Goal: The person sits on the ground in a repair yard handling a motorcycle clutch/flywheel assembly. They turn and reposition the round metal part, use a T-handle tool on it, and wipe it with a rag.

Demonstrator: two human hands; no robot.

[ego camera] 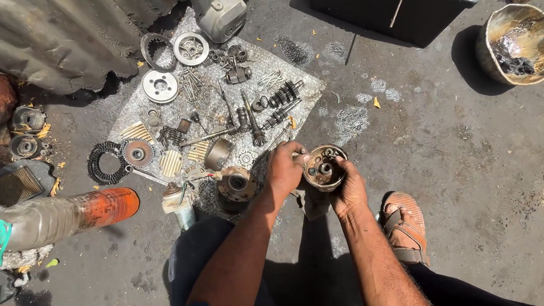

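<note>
Gripping a round metal hub [324, 167] — left hand [284, 168] is pinching its rim, right hand [349, 189] is cupping it beneath, fingers curled — above scattered gears [279, 98].

A pale cloth [318, 85] lies on the dark ground in the upper middle of the frame, strewn with metal parts. Two round silver discs [160, 85] sit near its upper left corner, with a gear shaft [283, 95] toward its right edge. At the left, a black toothed ring [102, 162] lies beside a copper-coloured disc [138, 154]. A plastic bottle [64, 215] with an orange end lies on its side at the left edge. A rusty round bucket [520, 44] stands at the upper right, next to a black tray [364, 8]. A sandal [405, 223] shows at lower right.
</note>
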